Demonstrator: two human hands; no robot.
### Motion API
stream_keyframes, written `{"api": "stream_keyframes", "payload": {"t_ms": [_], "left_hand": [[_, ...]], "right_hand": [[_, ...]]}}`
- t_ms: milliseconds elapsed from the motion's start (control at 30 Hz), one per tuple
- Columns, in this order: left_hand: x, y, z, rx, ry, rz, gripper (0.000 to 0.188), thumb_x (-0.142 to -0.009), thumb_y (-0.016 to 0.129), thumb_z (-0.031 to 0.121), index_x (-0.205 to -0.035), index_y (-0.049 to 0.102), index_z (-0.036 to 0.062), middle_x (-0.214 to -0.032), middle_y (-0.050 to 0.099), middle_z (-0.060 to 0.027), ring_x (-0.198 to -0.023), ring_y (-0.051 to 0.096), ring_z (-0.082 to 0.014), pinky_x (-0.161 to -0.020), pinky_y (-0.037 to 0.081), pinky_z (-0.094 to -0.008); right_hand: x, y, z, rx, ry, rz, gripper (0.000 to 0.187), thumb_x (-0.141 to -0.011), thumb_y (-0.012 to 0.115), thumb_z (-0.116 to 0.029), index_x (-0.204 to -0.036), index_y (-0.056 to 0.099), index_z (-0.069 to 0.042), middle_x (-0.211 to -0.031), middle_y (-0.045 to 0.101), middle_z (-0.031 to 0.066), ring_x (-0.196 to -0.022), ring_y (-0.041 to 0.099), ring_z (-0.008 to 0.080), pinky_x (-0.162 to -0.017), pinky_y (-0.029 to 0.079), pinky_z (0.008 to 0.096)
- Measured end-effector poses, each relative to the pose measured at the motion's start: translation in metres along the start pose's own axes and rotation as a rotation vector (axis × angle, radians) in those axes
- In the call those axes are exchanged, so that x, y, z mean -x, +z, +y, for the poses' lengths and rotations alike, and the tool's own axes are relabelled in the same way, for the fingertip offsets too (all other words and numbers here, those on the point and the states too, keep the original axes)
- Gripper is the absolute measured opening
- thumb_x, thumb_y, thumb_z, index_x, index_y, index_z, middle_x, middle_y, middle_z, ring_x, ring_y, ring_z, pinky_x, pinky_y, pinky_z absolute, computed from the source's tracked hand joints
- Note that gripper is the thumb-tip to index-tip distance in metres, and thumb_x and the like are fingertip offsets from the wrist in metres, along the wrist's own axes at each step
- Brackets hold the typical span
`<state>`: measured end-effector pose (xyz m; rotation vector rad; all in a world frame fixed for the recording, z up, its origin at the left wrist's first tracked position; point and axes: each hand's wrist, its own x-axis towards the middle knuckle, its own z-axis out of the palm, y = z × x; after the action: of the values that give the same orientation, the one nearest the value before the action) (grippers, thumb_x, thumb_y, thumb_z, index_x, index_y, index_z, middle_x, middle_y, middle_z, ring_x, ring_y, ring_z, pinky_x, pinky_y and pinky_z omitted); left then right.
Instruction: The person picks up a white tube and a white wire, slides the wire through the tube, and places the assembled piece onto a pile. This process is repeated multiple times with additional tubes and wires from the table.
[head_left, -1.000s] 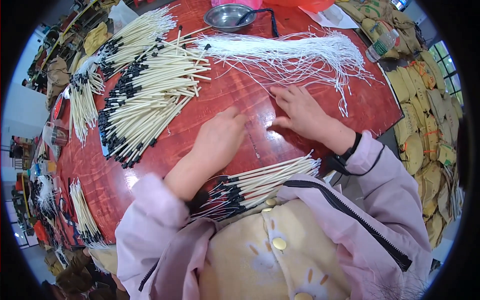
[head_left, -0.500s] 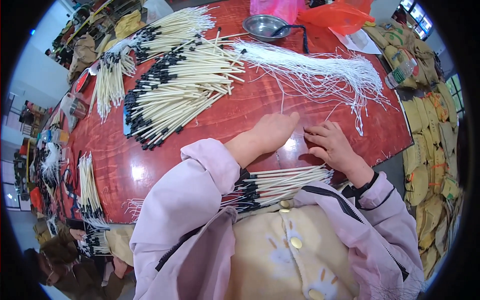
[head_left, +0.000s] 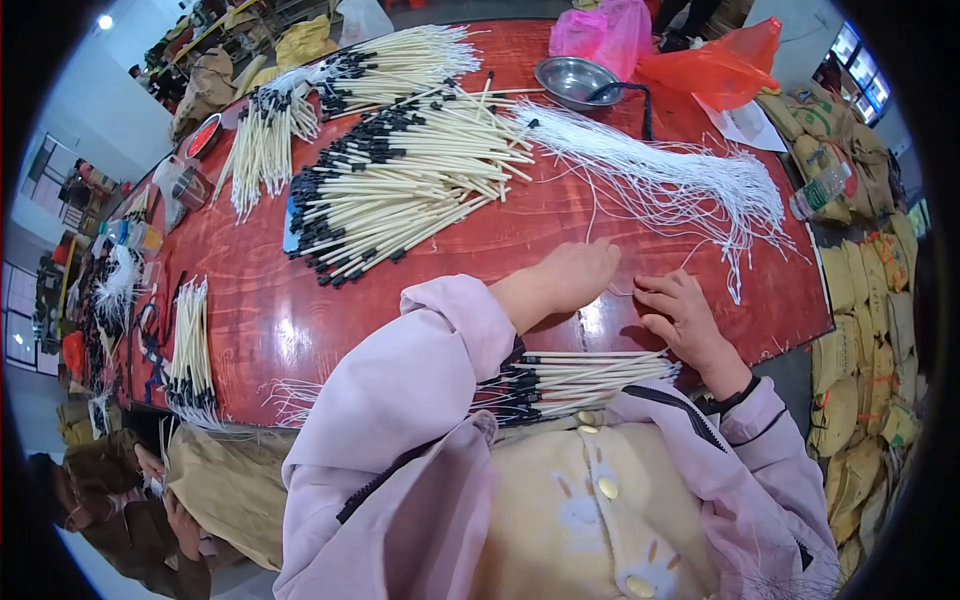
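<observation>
1. the left hand (head_left: 575, 275) bends over the red counter (head_left: 270, 330), fingers curled in where a thin white cord (head_left: 592, 208) reaches them; the tips are hidden, so from where i stand i can't tell whether they pinch it.
2. the right hand (head_left: 690, 315) is just beside it, fingers bent and thumb set a little apart, with a bit of strand showing between the hands; i can't tell if it's gripped. they're probably so close because the strand is so fine.
3. beyond them the white cord bundle (head_left: 670, 165) lies stretched lengthwise, perhaps to limit tangling (a few strands have strayed anyway).
4. the cream stick pile (head_left: 420, 190) has its black ends mostly leftward, presumably for order.
5. a smaller stick bundle (head_left: 595, 385) lies at the near edge, likely for easy reach.
</observation>
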<state>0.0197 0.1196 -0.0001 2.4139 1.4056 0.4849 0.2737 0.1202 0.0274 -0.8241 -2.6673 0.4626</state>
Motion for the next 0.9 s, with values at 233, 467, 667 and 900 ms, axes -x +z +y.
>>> {"api": "stream_keyframes", "payload": {"t_ms": [233,467,667,900], "left_hand": [[0.075,-0.046,-0.002,0.077,-0.262,0.205,0.019,-0.092,0.064,0.019,-0.089,0.064,0.0,-0.082,0.069,-0.0225,-0.081,0.067,-0.0435,-0.07,0.052,-0.0531],[0.16,-0.058,0.003,0.156,-0.681,0.224,0.02,-0.091,0.068,0.02,-0.087,0.069,0.0001,-0.081,0.069,-0.024,-0.081,0.068,-0.0442,-0.071,0.053,-0.0512],[0.186,-0.062,-0.001,-0.023,-0.812,0.055,0.024,-0.09,0.07,0.022,-0.084,0.066,-0.0003,-0.078,0.069,-0.0229,-0.078,0.067,-0.044,-0.069,0.053,-0.0527],[0.163,-0.09,-0.094,-0.384,-0.607,0.402,0.014,-0.089,0.067,0.017,-0.094,0.063,0.0048,-0.094,0.064,-0.0166,-0.092,0.065,-0.038,-0.076,0.053,-0.0486]], "right_hand": [[-0.003,-0.004,0.006,0.029,-0.009,-0.005,0.038,-0.083,0.073,-0.023,-0.117,0.074,-0.007,-0.131,0.067,0.0056,-0.107,0.056,0.0284,-0.099,0.041,0.0419],[-0.009,-0.008,0.016,0.058,-0.042,-0.018,0.033,-0.082,0.073,-0.02,-0.112,0.076,-0.007,-0.129,0.068,0.0044,-0.11,0.055,0.0284,-0.1,0.041,0.0413],[-0.012,-0.006,0.02,0.008,-0.066,-0.038,0.035,-0.082,0.074,-0.024,-0.112,0.075,-0.006,-0.13,0.068,0.0064,-0.111,0.055,0.0304,-0.101,0.041,0.0421],[-0.017,-0.007,0.014,-0.08,-0.074,-0.071,0.041,-0.084,0.073,-0.031,-0.112,0.074,-0.002,-0.131,0.067,0.0104,-0.111,0.055,0.0326,-0.101,0.042,0.0431]]}}
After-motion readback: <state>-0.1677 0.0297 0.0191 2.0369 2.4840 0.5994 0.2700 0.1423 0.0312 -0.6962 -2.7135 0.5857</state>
